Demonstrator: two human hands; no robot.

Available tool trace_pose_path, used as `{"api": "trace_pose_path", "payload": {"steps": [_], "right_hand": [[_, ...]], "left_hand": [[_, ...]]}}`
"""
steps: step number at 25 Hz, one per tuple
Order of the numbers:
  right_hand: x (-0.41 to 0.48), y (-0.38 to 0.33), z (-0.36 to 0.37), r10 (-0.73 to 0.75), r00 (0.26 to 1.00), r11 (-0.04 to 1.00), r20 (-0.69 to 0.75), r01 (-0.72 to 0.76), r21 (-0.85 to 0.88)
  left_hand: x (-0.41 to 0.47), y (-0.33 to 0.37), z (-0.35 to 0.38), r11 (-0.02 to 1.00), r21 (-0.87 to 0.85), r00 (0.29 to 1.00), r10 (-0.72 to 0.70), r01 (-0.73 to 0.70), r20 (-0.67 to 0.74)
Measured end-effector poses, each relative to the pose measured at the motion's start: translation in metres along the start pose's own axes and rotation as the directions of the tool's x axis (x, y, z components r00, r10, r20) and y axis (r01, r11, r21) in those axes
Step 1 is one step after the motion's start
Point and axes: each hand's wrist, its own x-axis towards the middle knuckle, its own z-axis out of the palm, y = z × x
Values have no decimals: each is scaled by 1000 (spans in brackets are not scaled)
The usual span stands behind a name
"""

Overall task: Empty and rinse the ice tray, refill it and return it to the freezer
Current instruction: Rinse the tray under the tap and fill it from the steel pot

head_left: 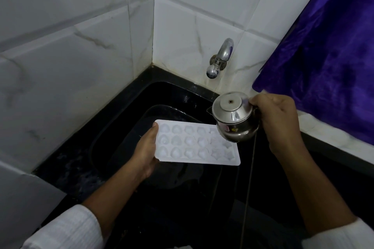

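A white ice tray (194, 143) with several heart- and star-shaped cells is held level over the black sink (125, 119). My left hand (144, 153) grips its left short edge, thumb on top. My right hand (279, 121) holds a small steel kettle (234, 119) by its handle, tilted toward the tray so that its lidded body hangs over the tray's far right corner. Whether water is coming out cannot be made out. The cells look pale and frosty.
A chrome tap (219, 58) sticks out of the white tiled wall above the sink's back rim, with no stream visible. A purple cloth (327, 52) hangs at the right over a pale counter ledge (332, 137). Tiled walls meet in a corner behind the sink.
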Motion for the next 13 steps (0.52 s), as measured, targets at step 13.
{"api": "trace_pose_path", "payload": {"steps": [13], "right_hand": [[-4,4,2,-122,988,864,100,155,-479]], "left_hand": [[0,1,0,1000,19,1000,-1,0,10]]}}
